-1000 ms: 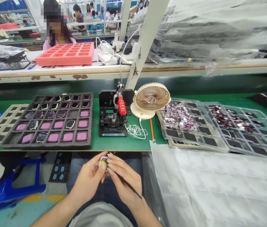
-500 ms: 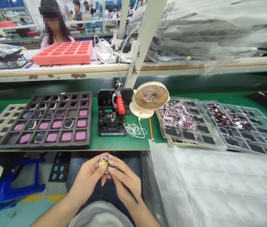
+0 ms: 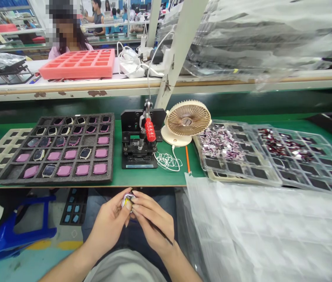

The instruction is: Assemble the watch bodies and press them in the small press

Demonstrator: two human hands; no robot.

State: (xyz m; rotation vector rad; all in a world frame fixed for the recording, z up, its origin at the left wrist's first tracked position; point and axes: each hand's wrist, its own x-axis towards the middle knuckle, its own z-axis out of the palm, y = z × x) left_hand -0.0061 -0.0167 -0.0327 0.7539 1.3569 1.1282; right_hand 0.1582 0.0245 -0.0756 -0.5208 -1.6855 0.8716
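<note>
Over my lap, my left hand (image 3: 111,217) is closed around a small smartwatch case (image 3: 128,198), its inside facing up and showing a yellow part. My right hand (image 3: 154,219) pinches a thin dark tool, perhaps tweezers (image 3: 161,234), whose shaft runs back across the palm. Its fingertips meet the case's right edge, and the tool's tip is hidden there. Beyond my hands, a dark foam tray (image 3: 110,156) on the bench holds several watch bodies, purple and pale. Beside that tray stands a black press (image 3: 139,156) with a red lever handle (image 3: 150,130).
A beige fan (image 3: 187,121) stands right of the press, near a coiled white cable (image 3: 167,161) and an orange stick (image 3: 187,158). Clear trays (image 3: 260,174) of small parts lie farther right. White plastic sheeting (image 3: 271,227) covers the right foreground. A person (image 3: 69,39) sits across the bench.
My right hand has shifted slightly left and the dark tool has tilted a little. The watch case stays in my left hand. Another person's fingertips appear at the far left edge.
</note>
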